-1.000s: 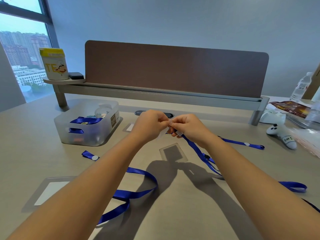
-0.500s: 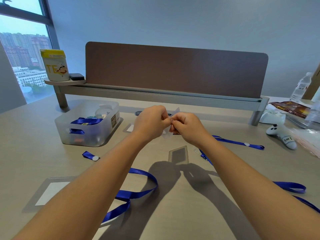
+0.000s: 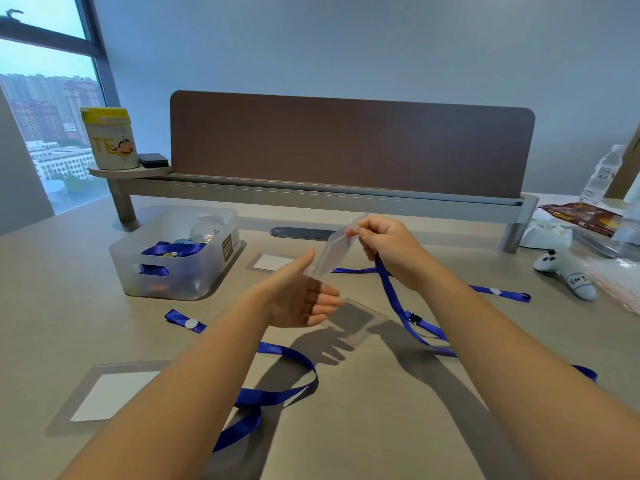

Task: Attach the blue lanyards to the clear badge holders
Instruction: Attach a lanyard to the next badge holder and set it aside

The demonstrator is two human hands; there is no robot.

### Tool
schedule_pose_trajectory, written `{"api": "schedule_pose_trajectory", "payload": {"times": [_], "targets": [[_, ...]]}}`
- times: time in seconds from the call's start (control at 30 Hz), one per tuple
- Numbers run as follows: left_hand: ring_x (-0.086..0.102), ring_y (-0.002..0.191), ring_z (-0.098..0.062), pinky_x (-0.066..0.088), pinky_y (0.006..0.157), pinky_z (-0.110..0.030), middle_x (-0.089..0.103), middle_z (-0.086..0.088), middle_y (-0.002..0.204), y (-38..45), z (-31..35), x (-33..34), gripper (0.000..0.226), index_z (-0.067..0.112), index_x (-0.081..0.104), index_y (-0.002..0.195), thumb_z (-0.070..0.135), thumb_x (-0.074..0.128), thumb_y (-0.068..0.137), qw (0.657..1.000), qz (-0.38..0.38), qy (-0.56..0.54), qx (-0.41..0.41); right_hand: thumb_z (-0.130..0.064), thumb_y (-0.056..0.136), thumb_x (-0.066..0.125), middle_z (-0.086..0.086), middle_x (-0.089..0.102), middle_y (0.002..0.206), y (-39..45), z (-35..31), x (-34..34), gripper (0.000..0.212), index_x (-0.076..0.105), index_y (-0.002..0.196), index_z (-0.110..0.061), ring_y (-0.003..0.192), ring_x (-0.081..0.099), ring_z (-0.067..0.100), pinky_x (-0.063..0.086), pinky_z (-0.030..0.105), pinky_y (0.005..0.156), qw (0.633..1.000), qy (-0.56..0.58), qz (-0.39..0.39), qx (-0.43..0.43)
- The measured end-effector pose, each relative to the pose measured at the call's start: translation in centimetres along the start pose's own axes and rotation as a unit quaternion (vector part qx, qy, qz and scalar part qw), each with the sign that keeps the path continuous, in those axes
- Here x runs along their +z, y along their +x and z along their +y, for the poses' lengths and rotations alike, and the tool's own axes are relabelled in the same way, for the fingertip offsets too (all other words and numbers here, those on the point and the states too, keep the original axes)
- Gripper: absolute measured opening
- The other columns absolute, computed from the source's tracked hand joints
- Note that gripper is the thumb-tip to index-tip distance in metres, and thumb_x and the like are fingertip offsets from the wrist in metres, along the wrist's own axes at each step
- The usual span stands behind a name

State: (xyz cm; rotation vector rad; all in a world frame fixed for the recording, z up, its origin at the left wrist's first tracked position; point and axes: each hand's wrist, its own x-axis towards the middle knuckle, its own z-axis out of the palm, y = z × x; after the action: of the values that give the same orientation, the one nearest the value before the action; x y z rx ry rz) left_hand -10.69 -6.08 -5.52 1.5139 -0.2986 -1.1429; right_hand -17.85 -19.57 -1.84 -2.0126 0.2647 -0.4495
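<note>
Left hand (image 3: 300,299) open, palm up, fingers spread toward three o'clock; right hand (image 3: 388,247) raised at one o'clock, fingertips (image 3: 355,231) pinched together.

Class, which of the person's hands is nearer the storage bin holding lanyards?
Left. The left hand hovers open just right of the storage bin; the right hand is farther right, holding a badge holder.

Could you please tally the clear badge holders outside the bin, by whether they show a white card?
White card showing: 2, the near-left holder and the far holder beside the bin.
No card showing: 2, the held holder in the right hand and the flat holder by the left hand.
Total: 4.
</note>
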Motion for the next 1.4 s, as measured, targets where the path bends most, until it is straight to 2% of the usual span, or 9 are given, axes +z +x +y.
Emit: {"api": "schedule_pose_trajectory", "payload": {"times": [0.17, 0.33, 0.5, 0.7, 1.0, 1.1, 1.17, 1.23, 1.4], "targets": [[0.061, 0.045, -0.009, 0.051, 0.038, -0.015, 0.061, -0.007, 0.073, 1.0, 0.9, 1.3, 0.024, 0.005, 0.056, 0.086, 0.028, 0.048, 0.091, 0.957, 0.086, -0.25, 0.121, -0.01, 0.096, 0.039, 0.003, 0.042, 0.062, -0.4, 0.7, -0.5, 0.028, 0.059, 0.077, -0.012, 0.055, 0.036, 0.012, 0.035, 0.02, 0.056, 0.997, 0.015, -0.038, 0.059], [0.058, 0.061, -0.013, 0.053, 0.042, -0.014, 0.058, -0.008, 0.075, 0.5, 3.2, 1.9, 0.007, 0.006, 0.052, 0.087, 0.011, 0.049, 0.091, 0.94, 0.187, -0.178, 0.224, -0.005, 0.094, 0.037, 0.017, 0.06, 0.109, -0.5, 1.4, -0.7, 0.029, 0.055, 0.116, 0.001, 0.096, 0.053, 0.024, 0.046, 0.036, 0.089, 0.986, -0.096, 0.061, 0.122], [0.062, 0.063, -0.015, 0.054, 0.049, -0.017, 0.061, -0.013, 0.085, 0.0, 5.5, 3.5, 0.024, 0.0, 0.051, 0.11, 0.006, 0.054, 0.087, 0.921, 0.211, -0.202, 0.259, 0.003, 0.091, 0.034, 0.009, 0.06, 0.071, -1.5, 0.9, 1.1, 0.032, 0.064, 0.078, 0.0, 0.068, 0.06, 0.02, 0.054, 0.024, 0.066, 0.977, 0.083, 0.044, 0.192], [0.062, 0.063, -0.013, 0.054, 0.055, -0.016, 0.061, -0.009, 0.075, -1.0, 6.0, 6.3, 0.008, 0.005, 0.055, 0.081, 0.01, 0.056, 0.086, 0.933, 0.156, -0.212, 0.243, -0.013, 0.096, 0.033, 0.009, 0.039, 0.148, -1.7, 2.7, 5.6, 0.048, 0.029, 0.144, -0.019, 0.132, 0.042, 0.03, 0.032, 0.044, 0.111, 0.918, 0.296, -0.095, 0.247], [0.061, 0.064, -0.015, 0.054, 0.044, -0.014, 0.059, -0.01, 0.073, -0.1, 5.3, 4.5, 0.01, -0.001, 0.053, 0.093, 0.008, 0.054, 0.088, 0.901, 0.179, -0.284, 0.276, 0.005, 0.09, 0.033, 0.011, 0.029, 0.15, -0.9, 2.4, 2.1, 0.071, 0.007, 0.148, -0.028, 0.135, 0.033, 0.029, 0.028, 0.047, 0.111, 0.879, 0.432, 0.169, 0.108], [0.063, 0.064, -0.014, 0.054, 0.045, -0.014, 0.06, -0.009, 0.075, 1.1, 4.7, 5.1, 0.023, -0.001, 0.051, 0.108, 0.009, 0.055, 0.088, 0.915, 0.204, -0.237, 0.254, -0.012, 0.094, 0.039, 0.008, 0.045, 0.132, -1.2, 2.2, -1.3, 0.053, 0.026, 0.145, -0.023, 0.129, 0.042, 0.027, 0.038, 0.038, 0.101, 0.857, 0.435, 0.248, 0.121], [0.063, 0.064, -0.015, 0.054, 0.044, -0.014, 0.06, -0.009, 0.077, 1.9, 4.5, 5.8, 0.031, -0.004, 0.049, 0.116, 0.008, 0.055, 0.087, 0.92, 0.205, -0.226, 0.246, -0.025, 0.096, 0.04, 0.007, 0.054, 0.121, -1.0, 2.3, -3.9, 0.023, 0.055, 0.109, -0.015, 0.117, 0.051, 0.021, 0.039, 0.034, 0.097, 0.847, 0.423, 0.278, 0.16], [0.063, 0.066, -0.016, 0.054, 0.042, -0.014, 0.06, -0.011, 0.079, 2.9, 4.5, 6.7, 0.035, -0.004, 0.047, 0.12, 0.006, 0.055, 0.087, 0.925, 0.199, -0.221, 0.239, -0.027, 0.096, 0.039, 0.007, 0.06, 0.107, -0.7, 2.9, -6.6, 0.024, 0.049, 0.077, -0.016, 0.102, 0.056, 0.018, 0.041, 0.034, 0.097, 0.847, 0.402, 0.302, 0.176], [0.063, 0.067, -0.016, 0.055, 0.043, -0.016, 0.061, -0.011, 0.085, 4.9, 5.3, 10.9, 0.037, -0.002, 0.048, 0.121, 0.007, 0.055, 0.086, 0.939, 0.153, -0.21, 0.226, -0.013, 0.094, 0.041, 0.006, 0.065, 0.095, -0.7, 3.9, -13.0, 0.01, 0.05, 0.096, -0.009, 0.092, 0.06, 0.017, 0.047, 0.031, 0.087, 0.85, 0.344, 0.365, 0.163]]}}
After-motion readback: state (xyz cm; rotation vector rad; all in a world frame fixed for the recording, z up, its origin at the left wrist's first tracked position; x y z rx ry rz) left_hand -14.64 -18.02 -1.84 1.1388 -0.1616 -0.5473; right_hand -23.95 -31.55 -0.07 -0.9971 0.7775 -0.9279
